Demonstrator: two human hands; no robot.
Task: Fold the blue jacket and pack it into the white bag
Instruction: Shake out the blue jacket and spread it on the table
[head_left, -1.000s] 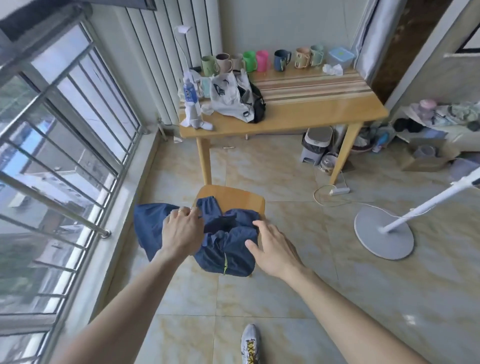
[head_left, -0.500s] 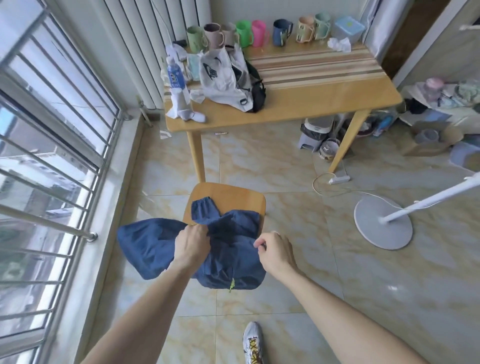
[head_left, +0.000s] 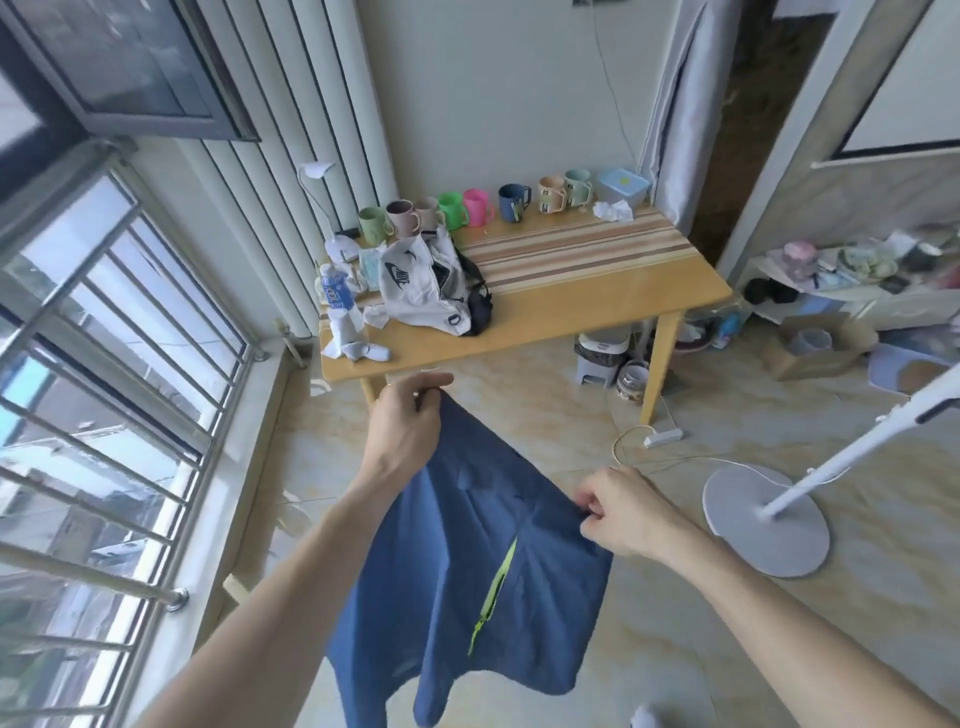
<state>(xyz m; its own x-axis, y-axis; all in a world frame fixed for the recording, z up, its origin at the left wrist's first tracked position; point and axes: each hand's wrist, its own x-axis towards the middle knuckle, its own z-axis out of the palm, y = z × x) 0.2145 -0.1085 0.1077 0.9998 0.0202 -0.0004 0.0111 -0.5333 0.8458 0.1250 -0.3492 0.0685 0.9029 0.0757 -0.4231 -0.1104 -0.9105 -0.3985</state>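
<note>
The blue jacket (head_left: 467, 571), with a yellow-green zip, hangs in the air in front of me, spread between both hands. My left hand (head_left: 402, 423) pinches its upper corner, higher and farther from me. My right hand (head_left: 618, 512) grips its right edge, lower and nearer. The white bag (head_left: 421, 288), with a dark logo and black straps, lies slumped on the left part of the wooden table (head_left: 571, 306), beyond the jacket.
Several coloured mugs (head_left: 457, 208) line the table's back edge, with a water bottle (head_left: 335, 291) and a desk lamp (head_left: 337, 244) at its left. A white fan base (head_left: 763, 519) stands on the floor at right. Barred windows (head_left: 104, 389) run along the left.
Both hands have lifted the jacket off the wooden chair and spread it out in the air. The chair is now hidden behind the hanging jacket, and my view has tilted up.
</note>
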